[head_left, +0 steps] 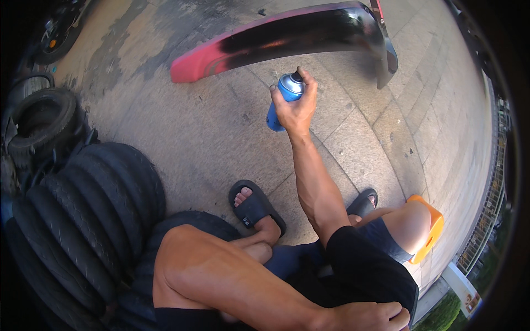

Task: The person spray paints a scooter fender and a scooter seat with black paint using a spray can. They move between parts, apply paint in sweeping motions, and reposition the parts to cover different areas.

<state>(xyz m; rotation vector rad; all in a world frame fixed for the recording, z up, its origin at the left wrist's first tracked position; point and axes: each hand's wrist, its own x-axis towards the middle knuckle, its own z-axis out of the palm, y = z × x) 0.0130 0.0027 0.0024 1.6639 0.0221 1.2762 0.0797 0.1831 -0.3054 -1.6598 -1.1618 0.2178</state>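
Observation:
My right hand (299,107), at the end of an outstretched arm, grips a blue spray can (273,120) with a silver top. Its index finger lies on the black nozzle. Just beyond the can is a long curved panel (292,34), pink at its left end and along its upper edge, black over most of its middle and right. A black flap-like piece (385,63) is at its right end. Bent across my body, my left arm ends in my closed left hand (367,316), against my black sleeve at the lower edge. Whatever its curled fingers hold is hidden.
Black tyres (91,204) stand in a row at the left, with another tyre (41,118) behind them. My feet in dark slide sandals (257,208) rest on stone paving (353,149). An orange plastic stool (433,229) is at the right, before a railing (486,220).

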